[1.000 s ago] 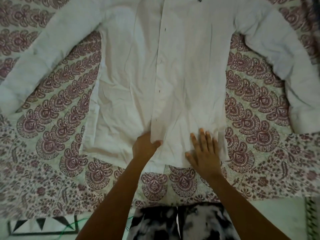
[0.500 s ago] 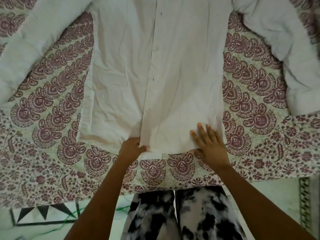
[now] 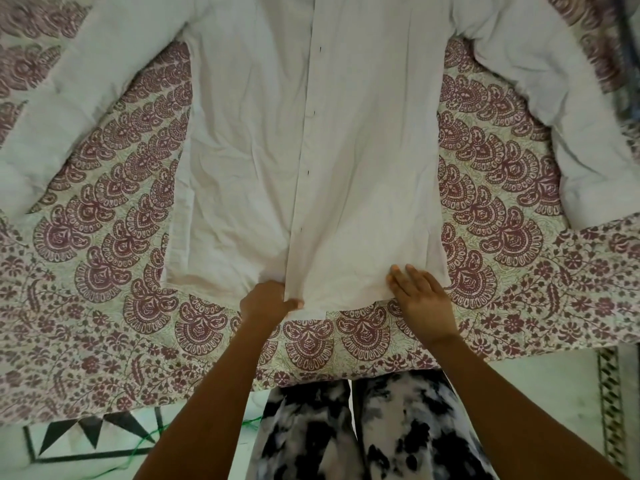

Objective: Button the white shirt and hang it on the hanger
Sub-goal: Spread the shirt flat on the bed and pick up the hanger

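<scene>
The shirt [image 3: 363,150] lies flat on the bedspread [image 3: 104,289], front side up, with one sleeve spread to each side. At its near hem the left hand [image 3: 268,303] holds the middle edge. The right hand [image 3: 424,299] rests flat on the hem to the right. The person's legs [image 3: 346,431] are before the bedspread's near edge.

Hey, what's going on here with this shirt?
A person is working on a white shirt spread front-up on a patterned bedspread. The left hand pinches the shirt's front edge at the hem, while the right hand lies flat on the hem beside it. Whether the shirt is buttoned cannot be told, and no hanger is in view.
</scene>
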### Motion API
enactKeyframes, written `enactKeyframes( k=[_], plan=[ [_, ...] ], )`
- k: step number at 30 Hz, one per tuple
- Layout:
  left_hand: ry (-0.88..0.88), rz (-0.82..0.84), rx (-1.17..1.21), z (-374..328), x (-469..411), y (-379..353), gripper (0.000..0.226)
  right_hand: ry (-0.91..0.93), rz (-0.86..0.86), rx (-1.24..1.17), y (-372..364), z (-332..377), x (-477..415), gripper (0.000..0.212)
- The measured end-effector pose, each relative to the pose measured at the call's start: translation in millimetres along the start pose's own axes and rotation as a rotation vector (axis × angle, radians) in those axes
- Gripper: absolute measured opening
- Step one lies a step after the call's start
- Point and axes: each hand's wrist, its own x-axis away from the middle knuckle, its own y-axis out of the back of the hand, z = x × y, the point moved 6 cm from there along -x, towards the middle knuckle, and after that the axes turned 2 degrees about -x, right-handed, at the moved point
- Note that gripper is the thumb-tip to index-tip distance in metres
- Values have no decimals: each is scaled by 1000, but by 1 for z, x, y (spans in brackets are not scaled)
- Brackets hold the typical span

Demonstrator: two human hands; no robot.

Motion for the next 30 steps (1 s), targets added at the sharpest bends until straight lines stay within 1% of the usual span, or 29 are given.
enactKeyframes(
  k=[2, 4, 6, 8, 10, 12, 15, 19, 24, 27, 30],
  plan=[
    [31, -38, -156, -3, 6, 11, 49, -38, 58, -38, 3, 2, 5, 47],
    [35, -95, -219, -10, 10, 26, 46, -68, 81, -107, 10, 1, 8, 59],
    [21, -205, -194, -21, 14, 49, 36, -75, 56, -138, 24, -2, 2, 64],
    [-33, -321, -158, -41, 16, 73, 28, -98, 18, -177, 40, -11, -9, 65],
    [-128, -388, -76, -72, 12, 94, 24, -157, -55, -204, 57, -29, -22, 59],
    [-224, -403, 37, -108, 5, 112, 21, -219, -156, -241, 74, -51, -38, 50],
    [-362, -440, 138, -172, -6, 132, 16, -330, -281, -290, 97, -94, -56, 47],
    [-467, -465, 211, -251, -15, 144, 13, -398, -394, -316, 117, -155, -73, 47],
    [-610, -499, 191, -369, -30, 154, 8, -550, -586, -342, 138, -273, -76, 50],
    [-684, -510, 219, -435, -36, 162, 9, -690, -686, -377, 145, -346, -75, 48],
    [-750, -530, 200, -493, -44, 168, 12, -891, -745, -435, 144, -408, -71, 45]
  ],
)
